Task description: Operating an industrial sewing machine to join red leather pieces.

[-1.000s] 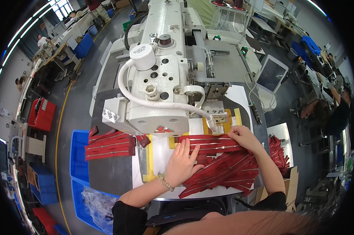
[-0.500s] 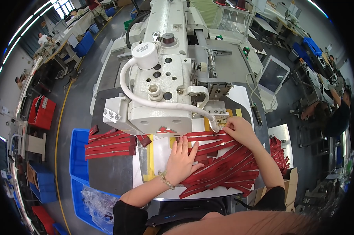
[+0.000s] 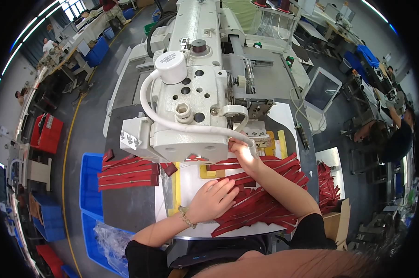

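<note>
Red zippers (image 3: pixel 258 206) with pale metal teeth lie in a loose pile on the sewing machine's table. My left hand (image 3: pixel 214 200) rests at the pile's left edge, palm down, with its fingers lying close together and nothing seen in them. My right hand (image 3: pixel 244 155) reaches over the zippers to the right side of the white sewing machine head (image 3: pixel 188 143). Its fingers are bent; their tips are partly hidden by the machine head and white hose (image 3: pixel 214 130), so what they hold cannot be made out. One zipper runs beneath the right wrist toward the machine.
More red zippers (image 3: pixel 128 173) lie in a row at the table's left. Blue bins (image 3: pixel 92 185) stand beside it, one holding clear plastic. Another zipper heap (image 3: pixel 327 183) lies at right above a cardboard box (image 3: pixel 337 222). A screen (image 3: pixel 323 90) stands at back right.
My right hand has moved left and away from me, from the zippers to the machine head. My left hand has drawn back toward me, its fingers closer together.
</note>
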{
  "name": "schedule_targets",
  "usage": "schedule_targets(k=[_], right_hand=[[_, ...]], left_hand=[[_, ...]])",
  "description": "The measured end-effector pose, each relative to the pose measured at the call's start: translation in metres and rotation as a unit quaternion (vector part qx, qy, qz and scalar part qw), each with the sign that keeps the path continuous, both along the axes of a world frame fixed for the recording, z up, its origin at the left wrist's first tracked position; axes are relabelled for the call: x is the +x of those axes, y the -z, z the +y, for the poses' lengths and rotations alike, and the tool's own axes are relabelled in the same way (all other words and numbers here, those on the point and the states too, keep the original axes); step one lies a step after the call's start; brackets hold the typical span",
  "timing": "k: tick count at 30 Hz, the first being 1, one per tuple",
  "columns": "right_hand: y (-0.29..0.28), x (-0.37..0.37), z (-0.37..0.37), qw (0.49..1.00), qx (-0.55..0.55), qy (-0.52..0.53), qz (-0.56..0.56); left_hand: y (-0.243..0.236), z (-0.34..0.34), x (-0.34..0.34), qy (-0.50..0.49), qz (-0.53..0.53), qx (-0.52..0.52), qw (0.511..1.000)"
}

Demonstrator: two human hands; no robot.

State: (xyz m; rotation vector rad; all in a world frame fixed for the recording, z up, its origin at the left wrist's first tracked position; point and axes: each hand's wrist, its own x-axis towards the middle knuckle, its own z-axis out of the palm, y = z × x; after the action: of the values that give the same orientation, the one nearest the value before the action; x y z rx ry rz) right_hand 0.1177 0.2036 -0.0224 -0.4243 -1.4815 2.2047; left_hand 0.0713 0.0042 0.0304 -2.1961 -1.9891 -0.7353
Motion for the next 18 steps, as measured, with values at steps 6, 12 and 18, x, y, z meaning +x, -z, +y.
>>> schedule_targets(k=[6, 12, 18], right_hand=[[-0.03, 0.023, 0.002, 0.963, 0.209, -0.157, -0.07], [-0.053, 0.05, 0.002, 0.789, 0.593, -0.115, -0.107], [-0.043, 0.056, 0.002, 0.745, 0.651, -0.122, -0.083]], left_hand=[[0.009, -0.006, -0.013, 0.052, 0.041, 0.094, 0.993], [0.018, -0.009, -0.017, 0.015, -0.022, -0.003, 1.0], [0.019, -0.011, -0.018, 0.007, -0.029, -0.041, 0.999]])
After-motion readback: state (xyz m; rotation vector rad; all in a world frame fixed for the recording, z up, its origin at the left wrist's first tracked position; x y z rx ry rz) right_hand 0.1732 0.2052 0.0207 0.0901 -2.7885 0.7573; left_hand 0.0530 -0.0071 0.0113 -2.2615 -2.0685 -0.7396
